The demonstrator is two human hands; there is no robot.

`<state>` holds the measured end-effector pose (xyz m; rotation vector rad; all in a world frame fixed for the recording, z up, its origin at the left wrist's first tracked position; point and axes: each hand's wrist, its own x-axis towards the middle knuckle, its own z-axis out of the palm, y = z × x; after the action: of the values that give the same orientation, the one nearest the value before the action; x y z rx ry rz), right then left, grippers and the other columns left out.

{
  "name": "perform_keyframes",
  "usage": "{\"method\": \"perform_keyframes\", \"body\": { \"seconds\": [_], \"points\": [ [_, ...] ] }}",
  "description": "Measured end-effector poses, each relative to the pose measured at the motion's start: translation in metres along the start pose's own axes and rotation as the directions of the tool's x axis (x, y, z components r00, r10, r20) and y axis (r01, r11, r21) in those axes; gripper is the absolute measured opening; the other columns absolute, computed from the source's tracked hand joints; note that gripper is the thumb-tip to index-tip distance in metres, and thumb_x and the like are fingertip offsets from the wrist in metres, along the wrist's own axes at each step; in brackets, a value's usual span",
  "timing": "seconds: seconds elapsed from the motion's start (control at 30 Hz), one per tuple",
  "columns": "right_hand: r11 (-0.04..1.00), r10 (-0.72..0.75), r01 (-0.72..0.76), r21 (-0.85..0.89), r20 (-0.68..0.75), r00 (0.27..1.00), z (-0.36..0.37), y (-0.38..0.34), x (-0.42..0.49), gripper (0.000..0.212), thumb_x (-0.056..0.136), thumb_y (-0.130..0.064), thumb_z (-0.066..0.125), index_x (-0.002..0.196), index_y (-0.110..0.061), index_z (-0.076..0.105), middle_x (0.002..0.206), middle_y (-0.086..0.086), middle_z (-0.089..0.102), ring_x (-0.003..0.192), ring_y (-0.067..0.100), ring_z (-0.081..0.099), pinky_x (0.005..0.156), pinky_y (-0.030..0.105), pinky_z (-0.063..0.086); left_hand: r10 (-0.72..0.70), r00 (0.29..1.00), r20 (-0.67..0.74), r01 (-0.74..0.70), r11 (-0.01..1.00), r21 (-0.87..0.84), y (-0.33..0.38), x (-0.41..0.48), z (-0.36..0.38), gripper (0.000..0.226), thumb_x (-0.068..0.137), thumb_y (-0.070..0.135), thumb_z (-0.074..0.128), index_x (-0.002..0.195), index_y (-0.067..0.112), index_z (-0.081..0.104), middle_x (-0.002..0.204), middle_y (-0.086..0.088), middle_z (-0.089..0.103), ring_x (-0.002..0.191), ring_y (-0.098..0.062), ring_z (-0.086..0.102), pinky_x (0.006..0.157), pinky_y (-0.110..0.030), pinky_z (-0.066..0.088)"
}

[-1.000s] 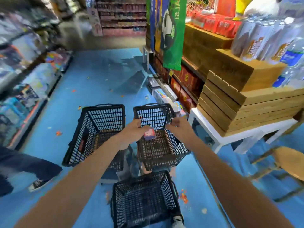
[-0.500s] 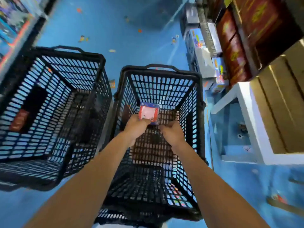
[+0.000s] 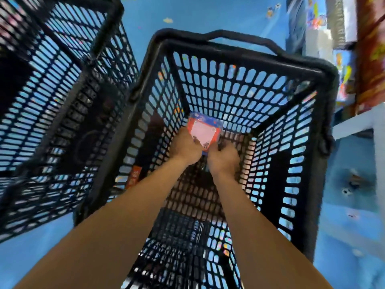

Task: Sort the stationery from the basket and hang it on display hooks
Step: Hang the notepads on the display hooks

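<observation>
The left hand (image 3: pixel 185 147) gripped the lower left edge of a small red-and-blue stationery packet (image 3: pixel 205 132), fingers curled round it. The right hand (image 3: pixel 224 158) sat just beside it, fingers bent at the packet's lower right corner. The blur kept me from telling whether they pinched the card or merely touched it. Both hands and the packet were deep inside the black mesh basket (image 3: pixel 229 84), close to its far wall and low toward the floor of it. To my eye the step was lifting this one piece out, and the clean way was to draw it straight up through the open top with the card held flat, so that no corner snagged a slot in the mesh. The folded handle (image 3: pixel 239 37) lay along the far rim and looked well out of the path. A second black basket (image 3: pixel 62 101) stood touching on the left. Something orange (image 3: pixel 134 177) showed through the near left wall, too blurred to name. A white ledge (image 3: pixel 354 124) and stacked boxes (image 3: pixel 370 49) crowded the right side above the blue floor (image 3: pixel 208 13). No display hooks were in sight.
</observation>
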<state>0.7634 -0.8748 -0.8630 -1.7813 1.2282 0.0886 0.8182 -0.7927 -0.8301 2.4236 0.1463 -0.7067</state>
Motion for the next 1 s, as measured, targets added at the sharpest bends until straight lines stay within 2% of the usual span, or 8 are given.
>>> {"method": "perform_keyframes", "body": {
  "seconds": [0.13, 0.23, 0.33, 0.43, 0.63, 0.7, 0.83, 1.0],
  "points": [
    [1.0, 0.003, -0.004, 0.013, 0.095, 0.996, 0.0, -0.006, 0.002, 0.027, 0.098, -0.032, 0.056, 0.114, -0.012, 0.065, 0.101, 0.005, 0.067, 0.093, 0.025, 0.06, 0.077, 0.027, 0.042, -0.004, 1.0, -0.017, 0.005, 0.998, 0.062, -0.002, -0.001, 0.006, 0.038, 0.096, 0.02, 0.061, 0.131, 0.007, 0.055, 0.128, -0.014, 0.064, 0.119, -0.034, 0.061, 0.088, -0.035, 0.048],
    [0.997, 0.048, -0.054, 0.051, 0.111, 0.993, 0.002, -0.008, 0.004, 0.025, 0.095, -0.029, 0.059, 0.113, -0.013, 0.064, 0.102, 0.007, 0.069, 0.091, 0.027, 0.062, 0.076, 0.029, 0.046, -0.064, 0.998, 0.024, 0.064, 0.998, 0.02, 0.0, -0.002, 0.003, 0.042, 0.095, 0.022, 0.063, 0.134, 0.01, 0.051, 0.13, -0.013, 0.063, 0.119, -0.033, 0.061, 0.084, -0.031, 0.044],
    [0.988, 0.099, -0.112, 0.106, 0.118, 0.988, 0.005, -0.009, 0.0, 0.022, 0.09, -0.029, 0.06, 0.108, -0.016, 0.064, 0.1, 0.005, 0.07, 0.09, 0.027, 0.065, 0.082, 0.037, 0.055, -0.099, 0.99, 0.1, 0.1, 0.995, -0.002, 0.001, -0.003, 0.0, 0.049, 0.094, 0.023, 0.063, 0.138, 0.011, 0.046, 0.13, -0.011, 0.062, 0.12, -0.032, 0.06, 0.092, -0.033, 0.049],
    [0.961, 0.163, -0.189, 0.201, 0.138, 0.977, 0.002, -0.008, -0.01, 0.025, 0.083, -0.023, 0.061, 0.107, -0.016, 0.064, 0.098, 0.004, 0.07, 0.086, 0.023, 0.065, 0.083, 0.038, 0.056, -0.13, 0.973, 0.189, 0.156, 0.979, -0.133, -0.009, -0.008, 0.001, 0.062, 0.078, 0.029, 0.06, 0.138, 0.018, 0.05, 0.129, -0.005, 0.064, 0.118, -0.026, 0.062, 0.102, -0.042, 0.053],
    [0.915, 0.258, -0.28, 0.29, 0.113, 0.96, -0.005, -0.008, -0.034, 0.059, 0.065, -0.049, 0.054, 0.107, -0.011, 0.067, 0.104, 0.009, 0.069, 0.096, 0.032, 0.065, 0.092, 0.049, 0.056, -0.178, 0.945, 0.276, 0.278, 0.882, -0.381, -0.017, -0.028, -0.006, 0.044, 0.082, 0.024, 0.056, 0.123, 0.015, 0.07, 0.119, -0.005, 0.073, 0.109, -0.023, 0.068, 0.102, -0.04, 0.054],
    [0.897, 0.292, -0.317, 0.308, 0.127, 0.948, -0.012, -0.008, -0.042, 0.055, 0.062, -0.05, 0.054, 0.095, -0.009, 0.071, 0.097, 0.011, 0.07, 0.09, 0.033, 0.066, 0.088, 0.05, 0.057, -0.188, 0.936, 0.297, 0.3, 0.868, -0.396, -0.018, -0.033, -0.01, 0.042, 0.079, 0.026, 0.057, 0.119, 0.018, 0.07, 0.116, -0.003, 0.075, 0.105, -0.021, 0.07, 0.098, -0.039, 0.056],
    [0.833, 0.318, -0.36, 0.419, 0.169, 0.933, -0.034, -0.018, -0.065, 0.025, 0.061, -0.032, 0.06, 0.08, -0.015, 0.062, 0.093, 0.012, 0.07, 0.086, 0.033, 0.067, 0.082, 0.049, 0.06, -0.242, 0.898, 0.367, 0.413, 0.753, -0.513, -0.007, -0.062, -0.034, 0.011, 0.095, 0.013, 0.055, 0.096, 0.018, 0.066, 0.091, 0.002, 0.071, 0.092, -0.016, 0.065, 0.078, -0.028, 0.049],
    [0.766, 0.205, -0.307, 0.565, 0.237, 0.95, -0.06, -0.046, -0.103, 0.058, 0.06, -0.021, 0.056, 0.115, -0.004, 0.064, 0.1, 0.015, 0.071, 0.086, 0.032, 0.07, 0.068, 0.039, 0.057, -0.223, 0.881, 0.417, 0.438, 0.715, -0.544, 0.001, -0.099, -0.066, 0.019, 0.097, 0.02, 0.045, 0.105, 0.021, 0.062, 0.094, 0.001, 0.068, 0.081, -0.012, 0.057, 0.065, -0.027, 0.039]
  ]
}}
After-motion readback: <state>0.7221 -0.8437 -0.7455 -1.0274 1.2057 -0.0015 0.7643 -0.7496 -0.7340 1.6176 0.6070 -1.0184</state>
